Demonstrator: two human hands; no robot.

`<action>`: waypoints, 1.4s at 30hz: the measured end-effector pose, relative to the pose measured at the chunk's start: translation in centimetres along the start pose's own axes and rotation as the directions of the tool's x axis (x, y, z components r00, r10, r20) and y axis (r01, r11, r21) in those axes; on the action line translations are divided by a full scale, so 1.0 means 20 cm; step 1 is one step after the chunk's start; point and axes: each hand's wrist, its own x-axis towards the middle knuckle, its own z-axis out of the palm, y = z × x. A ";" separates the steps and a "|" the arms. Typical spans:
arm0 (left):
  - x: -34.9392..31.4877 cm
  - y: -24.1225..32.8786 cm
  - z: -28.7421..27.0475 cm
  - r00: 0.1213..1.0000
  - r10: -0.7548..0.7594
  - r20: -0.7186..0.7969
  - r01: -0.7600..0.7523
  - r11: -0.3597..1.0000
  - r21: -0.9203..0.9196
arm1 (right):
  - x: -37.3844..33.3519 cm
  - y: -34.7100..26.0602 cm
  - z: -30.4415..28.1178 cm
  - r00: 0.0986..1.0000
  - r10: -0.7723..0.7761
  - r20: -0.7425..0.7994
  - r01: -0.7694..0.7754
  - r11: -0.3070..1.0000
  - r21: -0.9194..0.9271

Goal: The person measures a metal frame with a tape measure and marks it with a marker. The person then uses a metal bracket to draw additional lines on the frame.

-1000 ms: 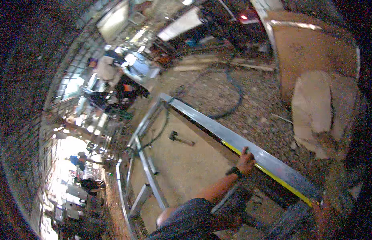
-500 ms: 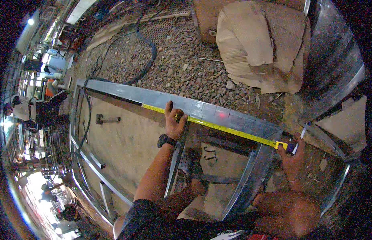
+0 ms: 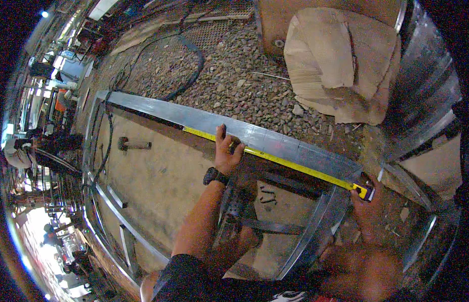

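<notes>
Running along the silvery beam (image 3: 194,117), the tape (image 3: 295,166) shows bright yellow.

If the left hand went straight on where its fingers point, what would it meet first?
The left hand would probably meet the metal beam first, with gravel beyond; any gap between hand and beam is hard to judge.

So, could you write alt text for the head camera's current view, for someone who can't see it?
A yellow tape runs along a metal frame, its case in the person's right hand, the left hand on it partway along. A hammer lies inside the frame; gravel and cardboard lie beyond.
</notes>
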 end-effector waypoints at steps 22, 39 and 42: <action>0.00 0.01 0.00 1.000 0.012 -0.025 -0.014 0.998 -0.058 | 0.00 -0.02 -0.02 0.999 -0.025 0.035 0.029 0.994 -0.107; 0.00 0.04 0.00 1.000 -0.002 -0.002 0.002 1.000 -0.009 | 0.00 -0.01 -0.04 0.996 0.063 0.059 -0.061 0.998 -0.030; 0.00 0.05 0.00 1.000 0.001 -0.008 -0.001 1.000 -0.028 | 0.00 -0.05 -0.04 0.994 0.101 0.048 -0.099 0.995 -0.031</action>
